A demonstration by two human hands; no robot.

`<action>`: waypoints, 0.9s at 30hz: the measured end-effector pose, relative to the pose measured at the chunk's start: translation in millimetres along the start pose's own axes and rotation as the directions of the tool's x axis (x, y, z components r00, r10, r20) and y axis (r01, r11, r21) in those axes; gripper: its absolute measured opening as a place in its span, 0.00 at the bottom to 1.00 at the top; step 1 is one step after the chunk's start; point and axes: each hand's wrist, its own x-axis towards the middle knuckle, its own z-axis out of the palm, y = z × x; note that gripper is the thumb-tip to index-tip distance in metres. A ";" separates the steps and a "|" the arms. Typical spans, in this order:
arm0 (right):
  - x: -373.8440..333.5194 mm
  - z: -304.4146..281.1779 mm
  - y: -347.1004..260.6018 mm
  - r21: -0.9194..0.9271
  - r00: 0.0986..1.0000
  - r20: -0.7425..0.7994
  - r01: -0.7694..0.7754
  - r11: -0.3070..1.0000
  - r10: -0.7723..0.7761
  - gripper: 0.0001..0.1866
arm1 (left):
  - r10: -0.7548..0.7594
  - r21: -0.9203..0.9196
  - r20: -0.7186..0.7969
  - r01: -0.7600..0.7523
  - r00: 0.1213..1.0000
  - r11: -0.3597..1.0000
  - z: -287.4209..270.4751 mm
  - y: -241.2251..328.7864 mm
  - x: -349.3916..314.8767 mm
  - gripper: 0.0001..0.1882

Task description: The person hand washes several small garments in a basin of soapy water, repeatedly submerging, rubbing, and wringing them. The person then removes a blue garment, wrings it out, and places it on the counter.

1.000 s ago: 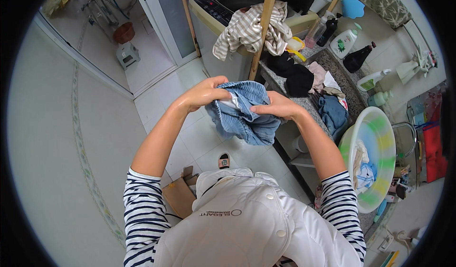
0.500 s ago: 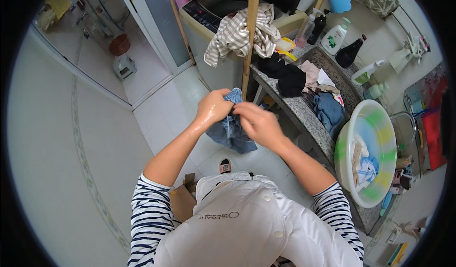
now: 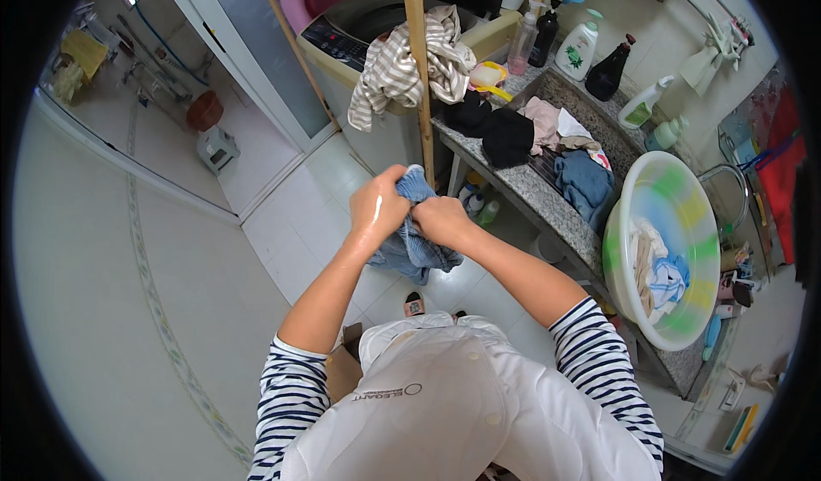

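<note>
My left hand (image 3: 377, 210) is closed around a bunched edge of a blue garment (image 3: 407, 256), and its skin shines wet. Close by on the right, my right hand (image 3: 441, 222) also grips the garment with curled fingers. The cloth hangs below both fists above the tiled floor; a ribbed band shows between the hands. Folds and fingers hide what kind of garment it is.
A wooden pole (image 3: 426, 143) rises just beyond my hands. Striped cloth (image 3: 385, 83) drapes over the washing machine (image 3: 329, 49). To the right, a stone sink counter (image 3: 554, 203) carries dark and blue clothes, several bottles and a large plastic basin (image 3: 617, 259) holding clothes.
My right hand, loosely at the cloth before, now clenches it next to my left. The garment's top edge is pulled up between the fists. The whole view has shifted slightly.
</note>
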 end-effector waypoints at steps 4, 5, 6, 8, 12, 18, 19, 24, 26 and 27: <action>-28.5 -7.3 7.2 0.255 0.898 -0.441 0.127 0.958 -0.002 0.06 | -0.069 -0.189 0.053 0.078 0.996 0.979 -10.5 -24.4 9.3 0.13; -35.6 -9.3 6.2 0.296 0.877 -0.480 0.136 0.945 0.024 0.06 | -0.077 -0.266 0.101 0.101 0.992 0.959 -10.1 -27.4 10.1 0.12; -43.6 -13.3 4.0 0.339 0.853 -0.518 0.142 0.930 0.059 0.07 | -0.086 -0.279 0.110 0.114 0.990 0.954 -14.9 -17.2 8.5 0.11; -52.1 -9.2 9.1 0.375 0.754 -0.649 0.210 0.903 0.095 0.08 | -0.060 -0.296 0.060 0.075 0.996 0.952 -14.7 -11.0 10.1 0.10; -82.7 -42.2 22.0 0.987 0.840 -0.157 0.112 0.117 0.519 0.11 | -0.091 -0.284 0.056 0.103 0.994 0.953 -11.9 -19.9 23.2 0.11; -125.9 -54.0 47.0 0.982 0.784 -0.135 0.187 -0.023 0.606 0.11 | 0.006 -0.455 0.280 0.127 0.960 0.881 16.5 0.1 20.4 0.08; -133.8 -56.6 47.9 0.979 0.766 -0.136 0.203 -0.035 0.628 0.11 | 0.024 -0.477 0.315 0.137 0.949 0.868 21.2 4.8 20.5 0.09; -183.6 -69.6 49.4 0.958 0.682 -0.125 0.272 -0.091 0.721 0.09 | 0.167 -0.512 0.410 0.075 0.897 0.855 45.4 25.5 23.1 0.08; -202.9 -72.3 47.5 0.945 0.614 -0.203 0.326 -0.011 0.763 0.09 | 0.216 -0.522 0.446 0.056 0.869 0.851 57.8 32.0 21.0 0.08; -213.7 -73.8 46.3 0.936 0.575 -0.242 0.350 0.032 0.782 0.10 | 0.243 -0.527 0.465 0.045 0.851 0.849 64.0 36.6 19.5 0.08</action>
